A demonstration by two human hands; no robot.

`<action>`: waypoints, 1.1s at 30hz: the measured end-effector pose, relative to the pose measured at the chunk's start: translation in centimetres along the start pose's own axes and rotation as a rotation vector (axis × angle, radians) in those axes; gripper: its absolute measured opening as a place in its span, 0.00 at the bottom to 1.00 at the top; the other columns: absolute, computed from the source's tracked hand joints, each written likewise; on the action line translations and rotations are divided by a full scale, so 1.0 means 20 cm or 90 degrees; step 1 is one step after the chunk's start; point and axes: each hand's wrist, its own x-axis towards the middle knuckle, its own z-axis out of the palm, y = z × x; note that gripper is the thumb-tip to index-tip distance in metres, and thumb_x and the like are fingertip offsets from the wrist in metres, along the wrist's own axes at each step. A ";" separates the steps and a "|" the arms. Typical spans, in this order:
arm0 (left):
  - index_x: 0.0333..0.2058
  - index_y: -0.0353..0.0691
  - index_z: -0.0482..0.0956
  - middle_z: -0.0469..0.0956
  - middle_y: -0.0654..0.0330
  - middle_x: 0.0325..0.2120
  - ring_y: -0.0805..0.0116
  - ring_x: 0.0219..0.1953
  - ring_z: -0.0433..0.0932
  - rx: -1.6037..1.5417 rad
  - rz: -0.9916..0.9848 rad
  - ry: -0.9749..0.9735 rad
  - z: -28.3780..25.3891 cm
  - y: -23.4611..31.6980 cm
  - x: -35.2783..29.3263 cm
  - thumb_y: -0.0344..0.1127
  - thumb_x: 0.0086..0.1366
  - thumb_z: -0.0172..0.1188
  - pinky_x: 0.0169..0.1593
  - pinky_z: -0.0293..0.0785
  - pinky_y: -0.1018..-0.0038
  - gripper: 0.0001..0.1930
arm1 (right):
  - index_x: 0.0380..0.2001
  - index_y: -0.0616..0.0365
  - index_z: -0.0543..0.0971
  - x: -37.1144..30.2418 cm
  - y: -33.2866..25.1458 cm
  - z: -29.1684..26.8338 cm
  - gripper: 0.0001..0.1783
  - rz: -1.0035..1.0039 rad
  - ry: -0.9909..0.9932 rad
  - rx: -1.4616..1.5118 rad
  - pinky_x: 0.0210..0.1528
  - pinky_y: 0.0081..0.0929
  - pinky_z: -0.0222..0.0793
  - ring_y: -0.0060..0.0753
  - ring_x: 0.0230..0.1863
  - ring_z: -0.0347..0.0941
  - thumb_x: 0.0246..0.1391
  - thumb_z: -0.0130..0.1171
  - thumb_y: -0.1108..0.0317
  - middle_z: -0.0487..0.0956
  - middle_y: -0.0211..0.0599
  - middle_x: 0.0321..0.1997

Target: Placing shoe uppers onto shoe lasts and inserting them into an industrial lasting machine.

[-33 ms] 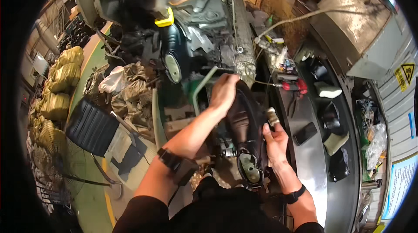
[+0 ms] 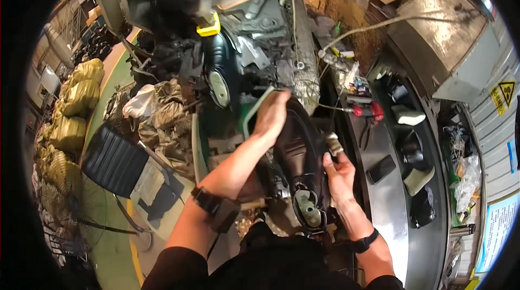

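A dark brown leather shoe on a last lies in front of me, toe pointing away. The last's pale green top shows in its heel opening. My left hand is closed on the toe from the left, fingertips at its far end. At the right side my right hand grips the shoe's edge, thumb towards the leather and other fingers partly hidden. A stubby tan piece sits at its fingers; whether it is a finger wrap or something held, I cannot tell.
Beyond, a black shoe sits in a machine under a yellow clamp piece. Red-handled pliers and a black block lie on the metal ledge at right. Lasts and shoes line a dark conveyor. A black chair stands left.
The shoe and both hands have shifted slightly left. My left hand has slid a little leftward at the toe. The view has moved slightly, too.
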 end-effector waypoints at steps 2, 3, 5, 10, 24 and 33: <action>0.44 0.33 0.75 0.77 0.49 0.43 0.54 0.44 0.75 0.054 0.131 0.136 -0.24 -0.01 0.15 0.46 0.60 0.63 0.53 0.68 0.63 0.22 | 0.51 0.62 0.76 0.08 0.02 0.23 0.15 -0.009 0.008 0.038 0.37 0.15 0.68 0.14 0.33 0.71 0.63 0.59 0.68 0.80 0.24 0.37; 0.47 0.33 0.73 0.75 0.48 0.46 0.52 0.47 0.74 0.086 0.274 0.252 -0.35 -0.02 0.22 0.46 0.59 0.66 0.55 0.67 0.62 0.25 | 0.50 0.60 0.76 0.10 0.03 0.32 0.14 0.005 -0.025 0.098 0.35 0.15 0.69 0.14 0.33 0.71 0.63 0.59 0.70 0.80 0.24 0.37; 0.55 0.34 0.66 0.68 0.47 0.52 0.52 0.55 0.66 0.326 0.209 0.420 -0.48 -0.06 0.37 0.46 0.55 0.71 0.61 0.60 0.59 0.35 | 0.49 0.60 0.77 0.14 0.04 0.48 0.13 0.032 -0.002 0.136 0.35 0.16 0.70 0.15 0.33 0.72 0.62 0.60 0.71 0.80 0.25 0.37; 0.66 0.40 0.55 0.55 0.41 0.64 0.36 0.62 0.57 0.357 0.317 0.382 -0.62 -0.15 0.58 0.52 0.50 0.72 0.62 0.58 0.48 0.50 | 0.49 0.60 0.75 0.21 0.02 0.74 0.13 -0.002 -0.013 0.090 0.34 0.19 0.73 0.18 0.33 0.75 0.62 0.59 0.71 0.81 0.30 0.36; 0.59 0.30 0.69 0.75 0.48 0.55 0.59 0.62 0.70 0.262 -0.012 -0.188 -1.26 -0.55 0.18 0.27 0.53 0.63 0.63 0.65 0.67 0.32 | 0.49 0.57 0.74 0.49 0.13 1.03 0.22 0.134 0.021 0.212 0.34 0.27 0.77 0.24 0.38 0.77 0.52 0.70 0.69 0.80 0.32 0.37; 0.51 0.33 0.76 0.78 0.54 0.51 0.60 0.53 0.75 -0.645 -0.286 -0.104 -0.94 -0.26 0.51 0.47 0.70 0.53 0.60 0.67 0.63 0.22 | 0.64 0.61 0.65 0.98 0.35 1.18 0.34 0.060 -0.029 -0.018 0.68 0.31 0.48 0.36 0.72 0.39 0.58 0.63 0.60 0.40 0.52 0.73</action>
